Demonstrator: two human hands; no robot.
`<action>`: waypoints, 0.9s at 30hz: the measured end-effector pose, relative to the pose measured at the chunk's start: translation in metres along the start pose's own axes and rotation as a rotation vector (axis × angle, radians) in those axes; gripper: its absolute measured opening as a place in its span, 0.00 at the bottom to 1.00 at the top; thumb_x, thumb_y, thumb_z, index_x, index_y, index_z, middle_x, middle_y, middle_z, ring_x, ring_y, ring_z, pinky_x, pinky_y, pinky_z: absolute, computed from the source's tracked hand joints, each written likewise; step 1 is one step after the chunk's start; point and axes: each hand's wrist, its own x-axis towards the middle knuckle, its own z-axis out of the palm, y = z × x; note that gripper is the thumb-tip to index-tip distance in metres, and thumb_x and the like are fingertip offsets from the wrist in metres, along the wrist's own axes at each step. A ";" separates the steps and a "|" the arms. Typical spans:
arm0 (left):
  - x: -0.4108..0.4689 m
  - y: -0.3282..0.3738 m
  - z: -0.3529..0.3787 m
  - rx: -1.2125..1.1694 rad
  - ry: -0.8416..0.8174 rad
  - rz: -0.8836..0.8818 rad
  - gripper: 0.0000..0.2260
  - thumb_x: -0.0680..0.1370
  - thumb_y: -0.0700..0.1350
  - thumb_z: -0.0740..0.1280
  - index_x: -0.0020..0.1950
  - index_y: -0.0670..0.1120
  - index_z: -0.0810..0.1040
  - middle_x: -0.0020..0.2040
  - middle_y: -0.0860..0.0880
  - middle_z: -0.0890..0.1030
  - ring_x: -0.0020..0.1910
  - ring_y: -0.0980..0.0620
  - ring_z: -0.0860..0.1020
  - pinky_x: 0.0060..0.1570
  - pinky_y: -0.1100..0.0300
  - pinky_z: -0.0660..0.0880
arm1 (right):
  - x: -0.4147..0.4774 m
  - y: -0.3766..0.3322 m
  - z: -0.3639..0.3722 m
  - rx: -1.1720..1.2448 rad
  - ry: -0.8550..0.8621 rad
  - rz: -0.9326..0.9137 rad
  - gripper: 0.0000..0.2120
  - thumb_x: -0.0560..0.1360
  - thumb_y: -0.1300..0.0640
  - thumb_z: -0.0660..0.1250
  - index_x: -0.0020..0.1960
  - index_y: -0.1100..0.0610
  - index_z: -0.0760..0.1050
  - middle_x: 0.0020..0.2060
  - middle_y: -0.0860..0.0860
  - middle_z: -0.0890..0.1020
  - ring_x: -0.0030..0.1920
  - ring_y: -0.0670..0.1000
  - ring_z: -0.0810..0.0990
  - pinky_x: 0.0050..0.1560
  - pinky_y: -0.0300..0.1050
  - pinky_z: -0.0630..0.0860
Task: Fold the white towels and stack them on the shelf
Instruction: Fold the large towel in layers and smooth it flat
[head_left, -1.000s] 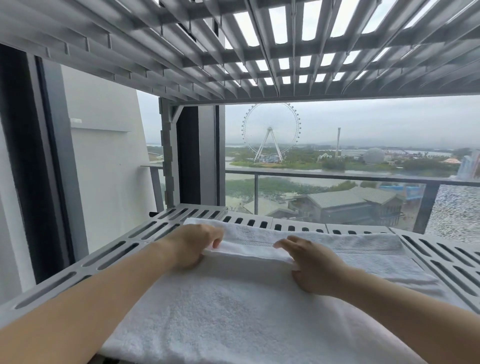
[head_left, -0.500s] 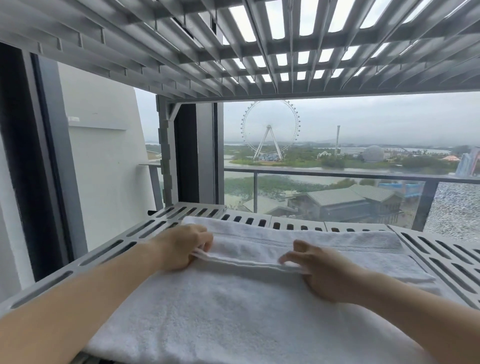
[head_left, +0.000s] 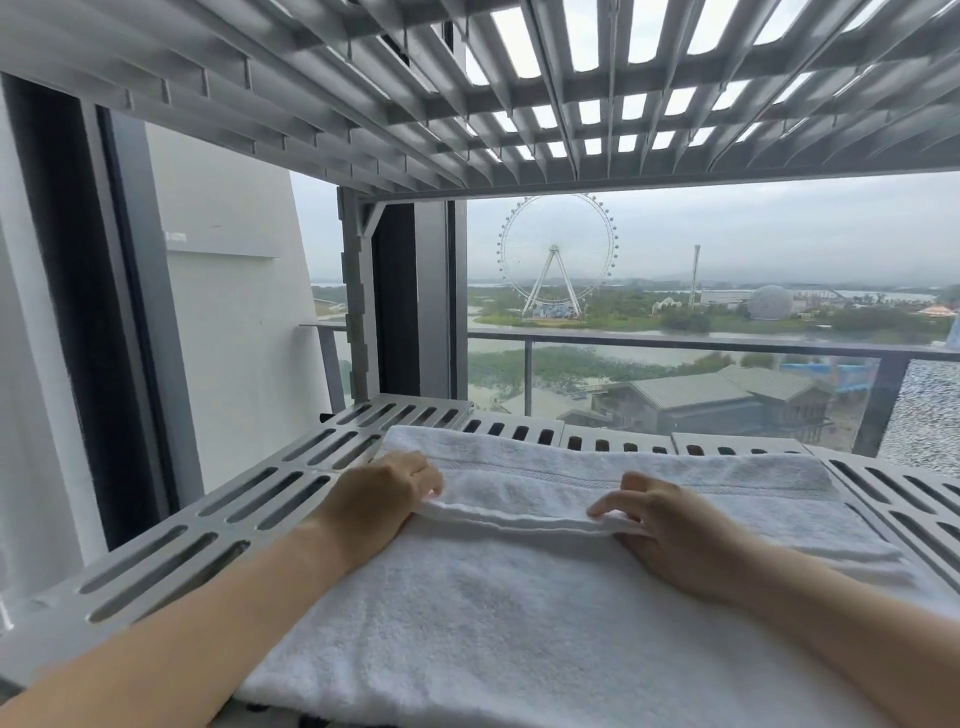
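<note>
A white towel (head_left: 498, 618) lies spread on the grey slotted shelf (head_left: 218, 525), its near edge hanging over the front. The far part is folded back toward me into a doubled flap (head_left: 524, 491). My left hand (head_left: 376, 501) grips the left end of that folded edge, fingers curled over it. At the right end my right hand (head_left: 670, 530) pinches the same edge, thumb under, fingers on top. Both forearms reach in from the bottom corners.
A second slotted shelf (head_left: 519, 93) hangs close overhead. The shelf's corner post (head_left: 358, 301) stands at the back left. Behind the shelf is a window with a balcony rail (head_left: 727, 345). Bare shelf surface shows left and right of the towel.
Both hands have drawn the folded edge of the towel toward me, widening the doubled flap. The hands sit a little nearer than a second ago.
</note>
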 end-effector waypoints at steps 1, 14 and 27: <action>0.000 0.002 -0.003 -0.007 -0.024 0.050 0.13 0.75 0.35 0.64 0.55 0.49 0.78 0.51 0.51 0.79 0.49 0.51 0.78 0.44 0.59 0.76 | 0.000 -0.001 0.000 -0.007 0.002 -0.002 0.13 0.76 0.55 0.62 0.60 0.45 0.74 0.51 0.48 0.75 0.49 0.50 0.76 0.46 0.43 0.71; 0.001 -0.004 -0.001 0.031 0.032 -0.030 0.08 0.72 0.32 0.63 0.40 0.45 0.74 0.38 0.49 0.74 0.38 0.51 0.72 0.31 0.60 0.67 | 0.044 -0.057 0.022 -0.039 0.053 -0.102 0.15 0.78 0.52 0.55 0.62 0.46 0.72 0.55 0.50 0.78 0.53 0.56 0.78 0.47 0.47 0.74; 0.032 0.044 -0.004 -0.309 -0.193 0.071 0.07 0.72 0.47 0.66 0.49 0.55 0.76 0.43 0.61 0.72 0.41 0.60 0.72 0.41 0.67 0.69 | 0.035 -0.055 0.012 -0.033 0.050 -0.088 0.16 0.75 0.53 0.60 0.63 0.48 0.72 0.55 0.50 0.77 0.52 0.54 0.77 0.43 0.46 0.73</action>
